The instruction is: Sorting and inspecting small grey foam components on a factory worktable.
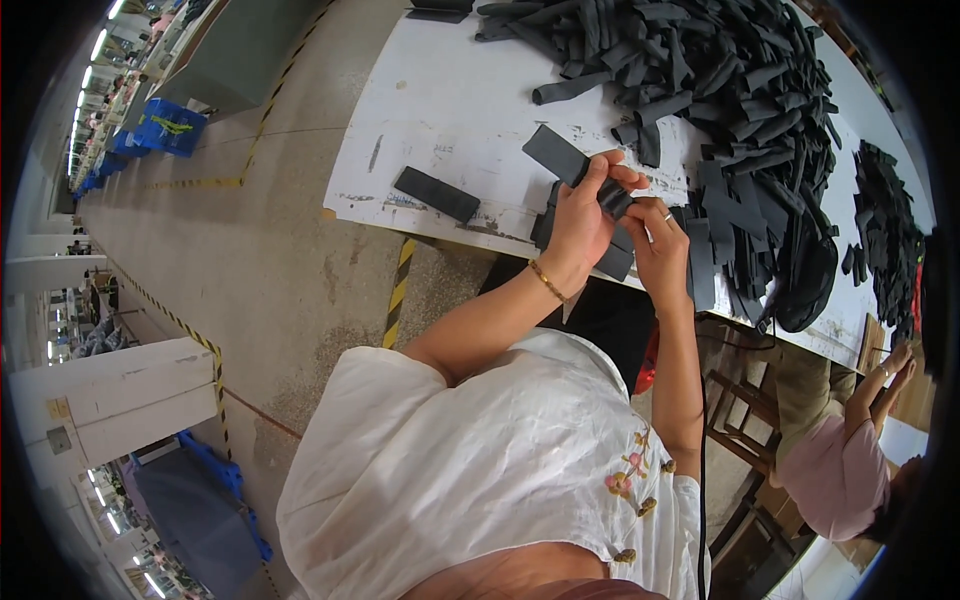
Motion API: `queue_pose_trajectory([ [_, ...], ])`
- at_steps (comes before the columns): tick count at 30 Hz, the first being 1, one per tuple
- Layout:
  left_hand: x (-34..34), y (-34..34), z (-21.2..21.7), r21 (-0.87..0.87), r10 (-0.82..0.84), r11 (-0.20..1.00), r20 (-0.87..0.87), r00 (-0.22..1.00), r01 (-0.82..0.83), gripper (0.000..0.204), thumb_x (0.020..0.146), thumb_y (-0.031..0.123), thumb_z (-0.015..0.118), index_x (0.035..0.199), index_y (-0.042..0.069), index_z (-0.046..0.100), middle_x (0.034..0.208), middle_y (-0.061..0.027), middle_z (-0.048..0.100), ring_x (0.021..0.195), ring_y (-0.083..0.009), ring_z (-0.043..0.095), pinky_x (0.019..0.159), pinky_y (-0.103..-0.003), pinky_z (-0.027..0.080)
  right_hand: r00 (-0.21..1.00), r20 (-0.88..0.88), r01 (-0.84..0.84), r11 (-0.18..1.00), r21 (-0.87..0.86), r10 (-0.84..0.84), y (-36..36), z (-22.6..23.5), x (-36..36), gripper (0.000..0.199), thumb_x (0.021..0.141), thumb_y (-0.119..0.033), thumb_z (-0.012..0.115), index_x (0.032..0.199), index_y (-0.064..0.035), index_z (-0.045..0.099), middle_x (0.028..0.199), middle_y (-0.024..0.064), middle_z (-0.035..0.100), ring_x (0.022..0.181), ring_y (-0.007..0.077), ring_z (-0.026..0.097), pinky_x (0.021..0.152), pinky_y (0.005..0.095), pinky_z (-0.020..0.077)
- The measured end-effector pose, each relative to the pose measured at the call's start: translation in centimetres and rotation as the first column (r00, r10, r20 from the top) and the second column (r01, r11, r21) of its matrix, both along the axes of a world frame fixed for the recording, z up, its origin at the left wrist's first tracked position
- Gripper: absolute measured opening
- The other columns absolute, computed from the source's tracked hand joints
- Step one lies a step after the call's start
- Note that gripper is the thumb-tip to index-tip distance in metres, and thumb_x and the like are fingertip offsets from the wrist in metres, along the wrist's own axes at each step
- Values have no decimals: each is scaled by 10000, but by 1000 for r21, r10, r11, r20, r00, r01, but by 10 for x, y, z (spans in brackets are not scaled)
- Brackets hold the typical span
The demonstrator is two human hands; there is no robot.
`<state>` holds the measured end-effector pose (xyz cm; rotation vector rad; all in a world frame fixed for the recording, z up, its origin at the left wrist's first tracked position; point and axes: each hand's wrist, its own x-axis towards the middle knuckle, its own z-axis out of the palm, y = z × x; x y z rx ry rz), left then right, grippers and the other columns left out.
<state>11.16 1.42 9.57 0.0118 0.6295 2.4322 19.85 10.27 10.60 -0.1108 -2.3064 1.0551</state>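
Note:
My left hand (583, 222) grips a dark grey flat strip (556, 154) between thumb and fingers. One end of the strip juts up and left past the thumb, and its other end bends round near the fingertips. My right hand (655, 240) pinches that bent end, a ring on one finger. Below my hands, more dark flat pieces (614, 262) lie at the table's near edge, partly hidden by my left hand. A single dark rectangular strip (437, 195) lies apart to the left on the white table (385, 120).
A large heap of dark tube-like pieces (700, 60) covers the far right of the table. Flat dark strips (738, 225) are stacked nearer, beside a black bag-like thing (808, 275). A person in pink (835, 475) works at the right. Blue crates (168, 128) stand across the aisle.

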Motion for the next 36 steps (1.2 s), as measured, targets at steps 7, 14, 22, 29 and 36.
queue_pose_trajectory([
  [7,-11,3,4,-23,38,999,-166,985,-43,356,1006,301,493,1152,-16,564,964,-158,673,1002,-301,649,907,-400,503,987,93,158,710,-686,-129,-19,-14,-12,161,862,-89,706,905,15,591,847,6,611,762,63,543,666,223,451],
  [14,-24,-4,13,11,37,999,-288,957,-35,367,1000,299,502,1150,-30,558,1045,-198,676,1125,-344,601,1074,-432,397,948,28,220,590,-777,-317,-27,5,-13,137,883,-110,690,853,8,629,838,5,626,694,66,522,658,212,440],
  [22,-41,-6,-2,171,-34,985,11,999,32,429,1012,365,437,1176,-17,545,1132,-184,635,1118,-339,588,1062,-487,410,940,-104,210,793,-572,-324,-25,-12,-3,51,856,-30,686,853,14,660,818,20,616,739,80,533,663,226,431],
  [29,-40,-47,-8,-415,-115,898,105,988,149,384,974,326,557,1109,-33,573,1056,-164,629,922,-239,648,765,-388,559,910,-395,281,890,360,-127,5,-14,17,269,679,24,762,921,-72,696,943,44,645,806,230,599,691,318,501],
  [36,-40,-53,-9,-420,-111,907,-156,982,36,155,885,90,672,890,-61,636,823,-130,664,722,-221,671,679,-346,595,984,-19,159,934,-319,-174,-1,-14,30,399,723,-93,793,1104,-57,680,1122,74,629,994,221,590,814,332,491],
])
